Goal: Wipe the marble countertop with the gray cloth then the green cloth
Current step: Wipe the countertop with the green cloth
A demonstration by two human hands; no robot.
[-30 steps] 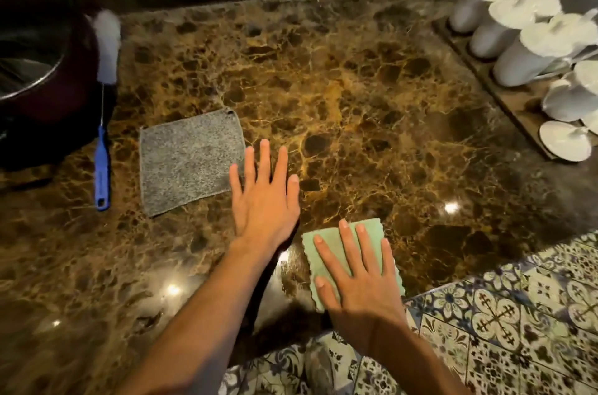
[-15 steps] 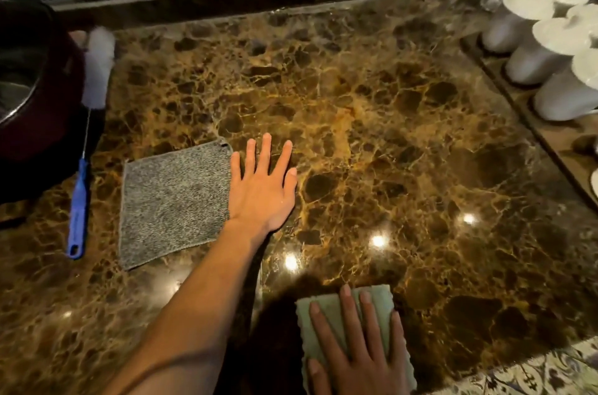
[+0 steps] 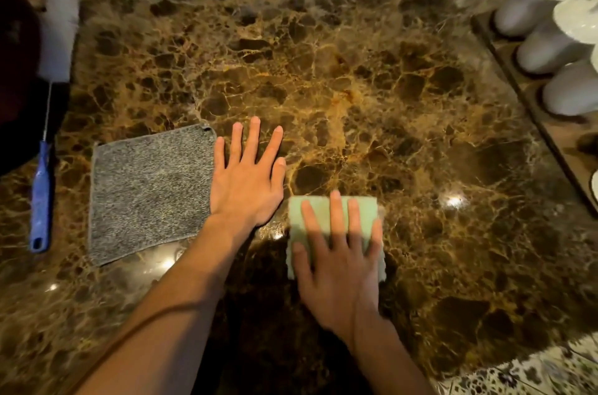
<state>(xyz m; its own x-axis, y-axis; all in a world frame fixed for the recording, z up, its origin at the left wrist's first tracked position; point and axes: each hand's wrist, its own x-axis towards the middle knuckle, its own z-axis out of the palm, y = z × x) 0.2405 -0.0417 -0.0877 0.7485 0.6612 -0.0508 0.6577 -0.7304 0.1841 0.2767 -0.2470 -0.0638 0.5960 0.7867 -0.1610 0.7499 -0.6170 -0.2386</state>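
The brown marble countertop (image 3: 372, 87) fills the view. A gray cloth (image 3: 145, 191) lies flat at the left, nobody holding it. My left hand (image 3: 247, 178) rests flat on the marble just right of the gray cloth's edge, fingers spread. A folded green cloth (image 3: 326, 210) lies on the counter at the centre front. My right hand (image 3: 336, 258) presses down on the green cloth with fingers spread over it, slightly blurred.
A blue-handled bottle brush (image 3: 43, 148) with a white head lies at the far left beside a dark red pot (image 3: 16, 64). A wooden tray (image 3: 530, 110) with white cups stands at the right. Patterned floor tiles (image 3: 524, 372) show past the front edge.
My right hand has slid the green cloth away from the counter's front edge, toward the middle. My left hand stays flat beside the gray cloth. The camera view has shifted.
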